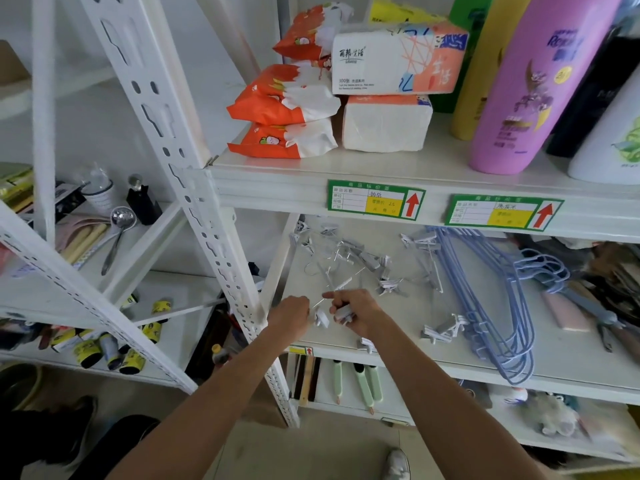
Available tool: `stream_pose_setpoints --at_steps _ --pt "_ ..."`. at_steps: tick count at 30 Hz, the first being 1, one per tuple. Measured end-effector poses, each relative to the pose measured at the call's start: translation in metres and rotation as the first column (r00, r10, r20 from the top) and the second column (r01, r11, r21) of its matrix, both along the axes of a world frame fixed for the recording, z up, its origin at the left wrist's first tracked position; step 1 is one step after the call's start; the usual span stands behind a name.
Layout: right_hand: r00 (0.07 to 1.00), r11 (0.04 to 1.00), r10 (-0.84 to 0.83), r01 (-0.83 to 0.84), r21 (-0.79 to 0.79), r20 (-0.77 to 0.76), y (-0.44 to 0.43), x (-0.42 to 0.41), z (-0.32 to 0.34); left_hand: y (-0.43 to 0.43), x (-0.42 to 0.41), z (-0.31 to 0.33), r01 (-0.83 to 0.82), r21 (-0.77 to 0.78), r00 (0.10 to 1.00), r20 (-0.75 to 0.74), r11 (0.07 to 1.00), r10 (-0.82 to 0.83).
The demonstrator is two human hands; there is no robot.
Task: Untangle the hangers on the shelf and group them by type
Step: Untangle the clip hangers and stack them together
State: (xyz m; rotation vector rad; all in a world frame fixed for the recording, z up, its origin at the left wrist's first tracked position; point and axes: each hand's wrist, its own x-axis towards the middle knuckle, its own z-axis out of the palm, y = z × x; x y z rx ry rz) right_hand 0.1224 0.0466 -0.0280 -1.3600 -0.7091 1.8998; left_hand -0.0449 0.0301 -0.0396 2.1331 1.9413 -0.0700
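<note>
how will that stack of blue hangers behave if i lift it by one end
The blue hangers look like thin coated wire, so probably light and fairly stiff, with some spring. They lie nested but loose, so lifting one end may fan them apart. Their far ends sit near the grey clip hangers, so a clip might snag and drag along.

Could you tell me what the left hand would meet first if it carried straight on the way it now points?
Most likely the tangle of grey clip hangers lying further back on the shelf; the left hand points up and right toward it, though depth is hard to judge.
</note>
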Motion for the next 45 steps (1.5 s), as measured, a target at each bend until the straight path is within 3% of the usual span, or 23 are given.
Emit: stream_pose_setpoints --at_steps 5,9,13,18,20,23,27,29,34,39,41,43,45 --pt "0.979 0.998 -0.066 0.062 -0.026 -0.19 0.015 -0.011 0.011 -0.001 0.003 0.014 -0.053 0.089 0.98 0.196 0.995 0.035" --pt "0.886 0.993 -0.118 0.097 -0.071 -0.448 0.02 -0.014 0.02 -0.002 0.006 0.027 -0.096 0.159 0.957 0.286 0.983 0.047" --pt "0.916 0.996 -0.087 0.088 -0.016 -0.392 0.017 -0.012 0.014 -0.002 0.012 0.039 -0.162 0.175 0.948 0.3 0.971 0.104" --pt "0.93 0.999 -0.006 0.02 0.034 -0.368 0.006 0.0 0.014 -0.005 0.017 0.043 -0.28 0.048 0.854 0.469 0.959 0.226" --pt "0.939 0.997 -0.019 0.044 0.064 -0.343 0.006 0.002 0.016 -0.009 0.02 0.042 -0.324 -0.07 0.742 0.6 0.943 0.3" --pt "0.968 0.991 -0.005 0.038 0.127 -0.25 0.004 0.006 0.015 -0.017 0.025 0.043 -0.332 -0.334 0.44 0.773 0.882 0.458" --pt "0.986 0.992 -0.014 0.035 0.123 -0.166 -0.005 0.013 0.014 -0.026 0.026 0.041 -0.29 -0.47 0.246 0.805 0.833 0.54" --pt "0.985 0.989 0.045 -0.021 0.144 -0.165 -0.009 0.017 0.012 -0.027 0.026 0.037 -0.285 -0.489 0.2 0.811 0.825 0.55" --pt "0.985 0.981 0.15 -0.137 0.138 -0.09 -0.014 0.024 0.011 -0.019 0.029 0.026 -0.318 -0.444 0.224 0.823 0.838 0.521" --pt "0.978 0.972 0.175 -0.19 0.139 0.114 -0.012 0.036 0.014 -0.004 0.025 0.014 -0.31 -0.447 0.273 0.804 0.839 0.529" --pt "0.973 0.971 0.152 -0.18 0.158 0.176 -0.01 0.042 0.018 0.004 0.025 0.013 -0.324 -0.386 0.382 0.782 0.864 0.493" --pt "0.962 0.968 0.14 -0.182 0.174 0.233 -0.008 0.047 0.021 0.009 0.024 0.017 -0.317 -0.269 0.569 0.713 0.909 0.409" --pt "0.951 0.967 0.131 -0.185 0.177 0.279 -0.005 0.049 0.023 0.013 0.022 0.02 -0.243 -0.182 0.702 0.645 0.953 0.302"
